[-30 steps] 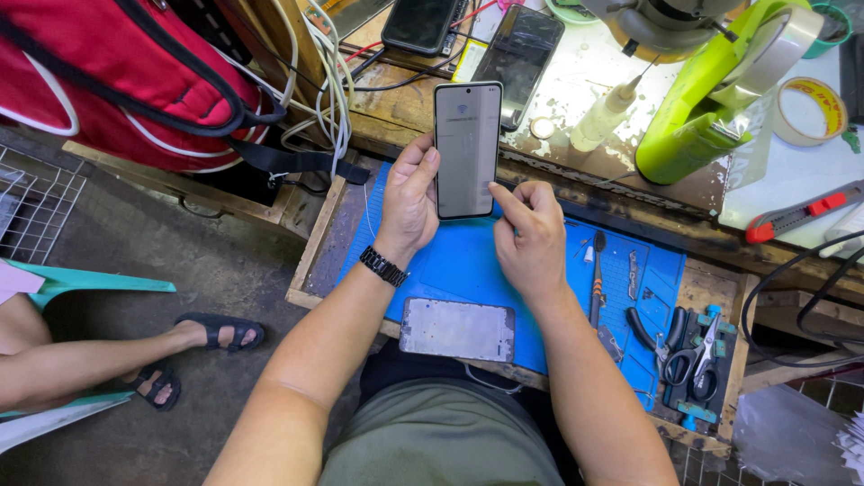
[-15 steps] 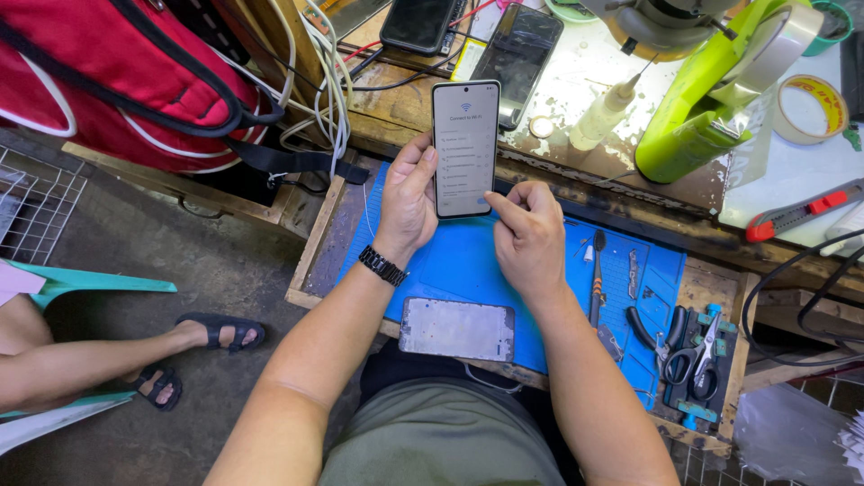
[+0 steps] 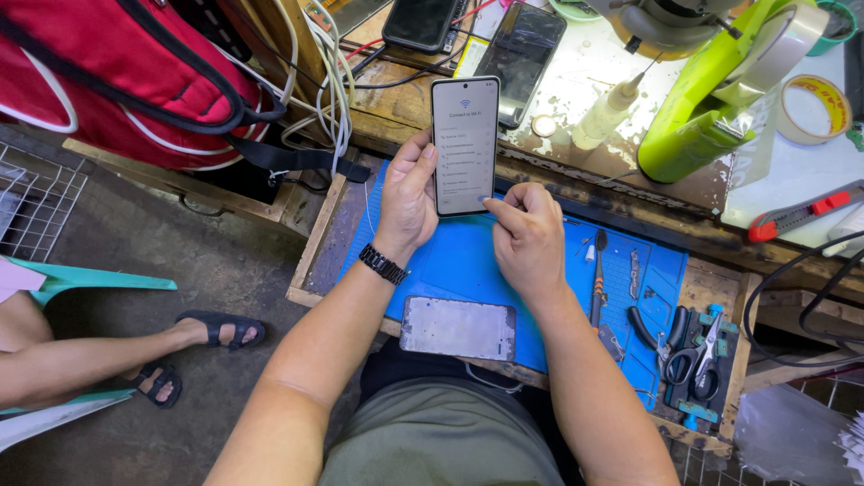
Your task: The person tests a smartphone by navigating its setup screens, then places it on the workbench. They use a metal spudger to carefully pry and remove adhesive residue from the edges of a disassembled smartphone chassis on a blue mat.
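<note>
The counter [image 3: 630,193] ran across in front of me, cluttered with a green tape dispenser [image 3: 711,99], a tape roll [image 3: 814,108] and two dark phones, and the blue work mat [image 3: 504,270] lay on the pull-out board nearer my lap. Over the mat's far edge I held the lit smartphone [image 3: 465,144] upright in my left hand [image 3: 409,193], thumb on one long side and fingers curled round the back, pinching it. My right hand [image 3: 531,238] sat just beside its lower corner, fingers folded and pressed together, the forefinger tip touching the bottom of the screen. A bare phone frame [image 3: 459,328] lay by the mat's near edge. I judged the grip light: a hard tap could tip the phone onto the counter lip. Open room was only leftward; screwdriver [image 3: 598,279], pliers and scissors [image 3: 697,355] crowded my right.
</note>
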